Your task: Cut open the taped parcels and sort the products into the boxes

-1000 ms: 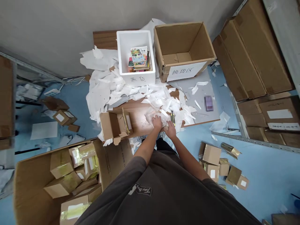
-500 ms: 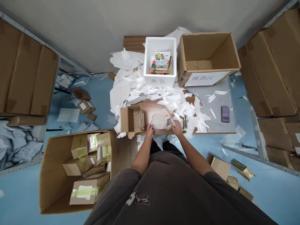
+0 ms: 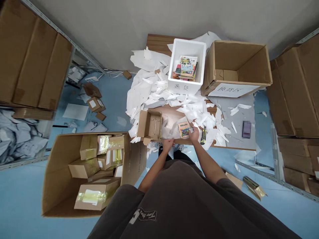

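My right hand [image 3: 194, 135] grips the lower right edge of a small book [image 3: 184, 129] with an orange-pink, colourful cover. A thin, translucent white wrapping sheet [image 3: 170, 128] lies left of the book and partly under it. At the table's front edge, my left hand [image 3: 167, 145] has its fingers closed on the lower edge of that sheet. Just left of the sheet stands an opened small cardboard box [image 3: 150, 124], its flaps up. A yellow-and-black box cutter [image 3: 203, 135] rests right of my right hand.
Torn white paper [image 3: 147, 88] covers much of the wooden table. Behind stand a white foam bin [image 3: 171, 74] with books and a large open carton [image 3: 239, 59]. A phone [image 3: 246, 129] lies at right. A big carton [image 3: 57, 176] of taped parcels sits at lower left.
The wrapping has come away from the book, whose cover now shows uncovered. My left hand has moved down to the table edge. The whole view has shifted.
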`<state>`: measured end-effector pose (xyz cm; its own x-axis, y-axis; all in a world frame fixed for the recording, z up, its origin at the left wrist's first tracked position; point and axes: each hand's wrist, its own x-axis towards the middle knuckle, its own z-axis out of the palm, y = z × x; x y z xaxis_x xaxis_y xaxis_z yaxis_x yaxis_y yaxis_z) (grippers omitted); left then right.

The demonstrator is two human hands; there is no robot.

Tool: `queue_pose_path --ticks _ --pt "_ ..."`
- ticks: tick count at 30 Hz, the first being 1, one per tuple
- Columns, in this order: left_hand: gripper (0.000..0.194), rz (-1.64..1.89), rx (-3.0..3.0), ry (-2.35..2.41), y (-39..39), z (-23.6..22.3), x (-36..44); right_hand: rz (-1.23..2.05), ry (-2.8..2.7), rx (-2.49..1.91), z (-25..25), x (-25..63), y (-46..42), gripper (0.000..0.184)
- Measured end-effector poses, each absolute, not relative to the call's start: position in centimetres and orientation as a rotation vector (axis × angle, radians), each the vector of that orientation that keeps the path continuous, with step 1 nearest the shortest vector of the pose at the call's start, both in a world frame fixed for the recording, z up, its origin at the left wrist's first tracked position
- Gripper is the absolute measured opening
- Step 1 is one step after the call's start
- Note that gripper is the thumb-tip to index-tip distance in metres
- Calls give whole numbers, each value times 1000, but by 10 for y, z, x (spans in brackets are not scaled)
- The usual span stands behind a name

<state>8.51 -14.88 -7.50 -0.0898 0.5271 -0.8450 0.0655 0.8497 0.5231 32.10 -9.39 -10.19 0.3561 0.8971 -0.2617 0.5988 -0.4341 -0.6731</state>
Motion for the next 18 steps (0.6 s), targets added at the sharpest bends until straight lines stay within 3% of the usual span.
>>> queue_pose_path --ticks 3,7,13,18 --pt "25 413 586 1457 -131 -73 124 1004 -1337 -2180 -104 317 -85 56" --pt "43 403 840 1702 -82 -87 164 1063 -1453 -2219 -118 318 -87 71" --pt "42 260 933 1795 -39 -110 170 1008 -1504 -2188 -138 322 -97 75" --pt "37 117 1198 1714 -32 -103 170 1053 -1378 -2153 -138 323 -94 79"
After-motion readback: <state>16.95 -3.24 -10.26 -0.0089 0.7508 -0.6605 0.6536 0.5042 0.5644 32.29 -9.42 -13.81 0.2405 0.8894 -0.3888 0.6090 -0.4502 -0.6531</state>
